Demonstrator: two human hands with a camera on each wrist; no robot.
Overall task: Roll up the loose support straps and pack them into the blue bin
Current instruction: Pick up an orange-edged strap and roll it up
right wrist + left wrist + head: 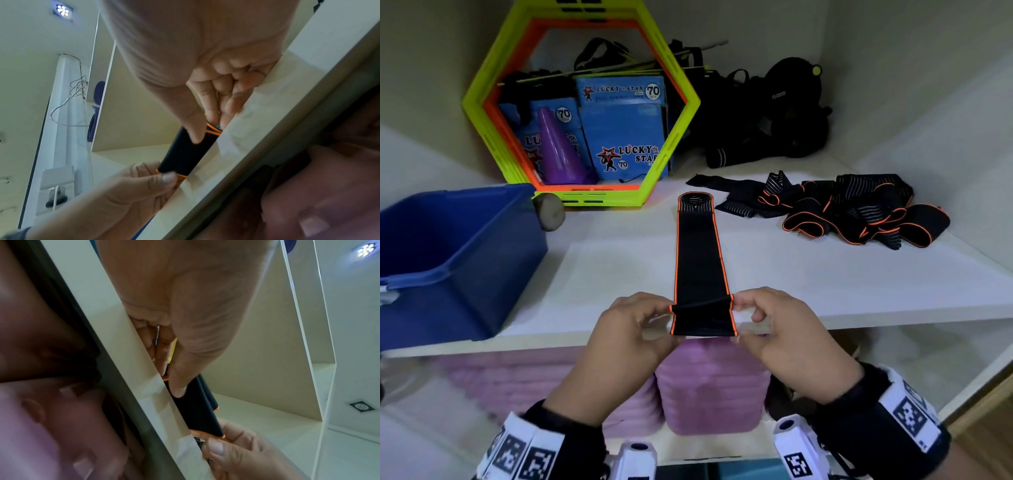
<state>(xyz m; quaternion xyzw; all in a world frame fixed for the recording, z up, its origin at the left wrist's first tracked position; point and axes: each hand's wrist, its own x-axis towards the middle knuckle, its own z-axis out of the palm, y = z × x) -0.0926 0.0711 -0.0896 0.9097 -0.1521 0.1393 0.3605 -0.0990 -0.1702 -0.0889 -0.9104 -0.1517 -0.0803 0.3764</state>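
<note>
one black strap with orange edging [700, 260] is laid flat on the white shelf [825, 274], its long axis running straight away from the person, the rounded far end pointing at the back wall. the near end is folded over at the shelf's front edge and is pinched on its left edge by the left hand [628, 337] and on its right edge by the right hand [786, 334], thumbs on top; both are equally near. the roll would likely be driven forward along that axis. the blue bin [448, 260] stands to the left, the loose pile of straps [859, 209] to the right rear
</note>
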